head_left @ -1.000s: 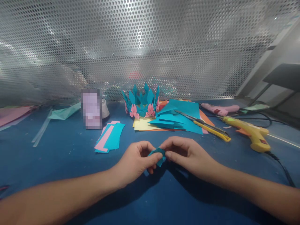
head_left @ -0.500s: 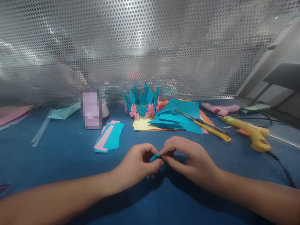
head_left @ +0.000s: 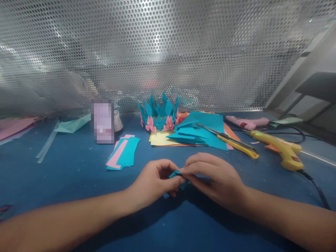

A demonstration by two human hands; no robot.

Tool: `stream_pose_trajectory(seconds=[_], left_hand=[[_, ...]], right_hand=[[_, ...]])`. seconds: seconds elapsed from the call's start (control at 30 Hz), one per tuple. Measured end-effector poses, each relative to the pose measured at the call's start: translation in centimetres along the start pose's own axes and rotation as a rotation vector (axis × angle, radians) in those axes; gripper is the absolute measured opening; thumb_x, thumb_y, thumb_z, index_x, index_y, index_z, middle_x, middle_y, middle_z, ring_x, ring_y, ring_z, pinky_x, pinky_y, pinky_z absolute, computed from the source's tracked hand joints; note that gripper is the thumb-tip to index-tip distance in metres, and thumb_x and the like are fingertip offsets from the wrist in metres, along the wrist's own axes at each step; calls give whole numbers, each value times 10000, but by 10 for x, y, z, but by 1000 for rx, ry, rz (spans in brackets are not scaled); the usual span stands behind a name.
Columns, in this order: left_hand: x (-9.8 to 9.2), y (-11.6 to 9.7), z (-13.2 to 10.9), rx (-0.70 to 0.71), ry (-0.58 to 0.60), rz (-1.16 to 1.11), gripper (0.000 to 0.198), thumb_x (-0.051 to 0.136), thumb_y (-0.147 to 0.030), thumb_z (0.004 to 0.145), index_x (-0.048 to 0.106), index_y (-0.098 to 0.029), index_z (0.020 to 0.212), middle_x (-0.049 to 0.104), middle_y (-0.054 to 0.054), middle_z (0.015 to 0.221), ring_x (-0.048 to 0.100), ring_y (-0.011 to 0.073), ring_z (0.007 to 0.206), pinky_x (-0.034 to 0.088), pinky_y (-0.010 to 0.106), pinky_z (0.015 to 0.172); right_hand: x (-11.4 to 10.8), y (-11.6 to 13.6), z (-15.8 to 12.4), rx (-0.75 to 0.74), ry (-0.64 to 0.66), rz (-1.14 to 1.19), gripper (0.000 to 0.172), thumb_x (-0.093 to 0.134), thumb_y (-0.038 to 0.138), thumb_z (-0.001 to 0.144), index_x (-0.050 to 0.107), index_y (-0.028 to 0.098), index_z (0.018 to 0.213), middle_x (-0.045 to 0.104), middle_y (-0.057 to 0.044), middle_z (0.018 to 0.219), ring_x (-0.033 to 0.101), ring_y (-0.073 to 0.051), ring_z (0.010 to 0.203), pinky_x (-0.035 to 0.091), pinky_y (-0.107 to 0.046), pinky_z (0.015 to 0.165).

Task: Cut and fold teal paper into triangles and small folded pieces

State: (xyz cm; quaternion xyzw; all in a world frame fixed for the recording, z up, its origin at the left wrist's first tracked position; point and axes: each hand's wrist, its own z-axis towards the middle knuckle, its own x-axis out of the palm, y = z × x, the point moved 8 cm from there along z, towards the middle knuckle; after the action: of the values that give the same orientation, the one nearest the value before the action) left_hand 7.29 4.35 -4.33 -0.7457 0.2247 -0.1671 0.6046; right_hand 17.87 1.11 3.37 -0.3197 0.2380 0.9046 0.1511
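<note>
Between my two hands is a small piece of folded blue paper (head_left: 174, 173), mostly covered by my fingers. My left hand (head_left: 160, 180) pinches it between thumb and fingers. My right hand (head_left: 212, 173) is closed on the paper's right side, fingertips pressed at its edge. Behind the hands stands a blue paper crown (head_left: 159, 112) with pointed folded leaves and pink paper flowers (head_left: 168, 123) around its base. Left of the hands lies a small stack of blue and pink paper strips (head_left: 128, 152).
Blue sheets (head_left: 207, 126) lie over yellow and orange paper, with a yellow utility knife (head_left: 237, 146) on top. A yellow glue gun (head_left: 285, 148) and a pink glue gun (head_left: 246, 122) rest at right. Clear glue sticks (head_left: 47, 141) lie left. A perforated metal panel (head_left: 157, 52) stands behind.
My right hand's fingers have shifted slightly over the blue paper and closed together more. My left thumb has slid a little to the right. The other things have stayed in place.
</note>
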Motion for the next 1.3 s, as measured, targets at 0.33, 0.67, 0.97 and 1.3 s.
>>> stream_pose_trajectory(seconds=[0.33,0.67,0.97,1.3], left_hand=[[1,-3,0,-3,13,-183,351,749,-411,655,642,-116,812,632,-9,627,577,84,554,468,231,605],[-3,-5,-1,28,-7,-200,289,744,-368,685,673,-126,827,652,1,657,582,80,566,466,219,617],[-3,-8,0,33,-26,-215,300,751,-371,669,644,-114,781,613,-18,626,570,83,570,472,221,593],[-3,-4,1,52,-46,-167,241,733,-314,691,651,-112,794,615,-21,656,566,67,573,475,208,592]], right_hand=[[0,2,-2,-89,16,-113,133,548,110,842,637,188,902,664,-55,821,613,-143,751,513,-261,675],[1,4,-3,-136,74,-191,178,497,125,870,633,199,958,655,-64,887,610,-149,799,511,-265,710],[-5,-16,2,152,6,133,110,573,152,824,629,187,912,667,-41,806,628,-135,742,522,-238,668],[8,-36,-4,411,55,248,79,608,216,808,630,174,745,644,-9,687,593,-108,618,490,-208,580]])
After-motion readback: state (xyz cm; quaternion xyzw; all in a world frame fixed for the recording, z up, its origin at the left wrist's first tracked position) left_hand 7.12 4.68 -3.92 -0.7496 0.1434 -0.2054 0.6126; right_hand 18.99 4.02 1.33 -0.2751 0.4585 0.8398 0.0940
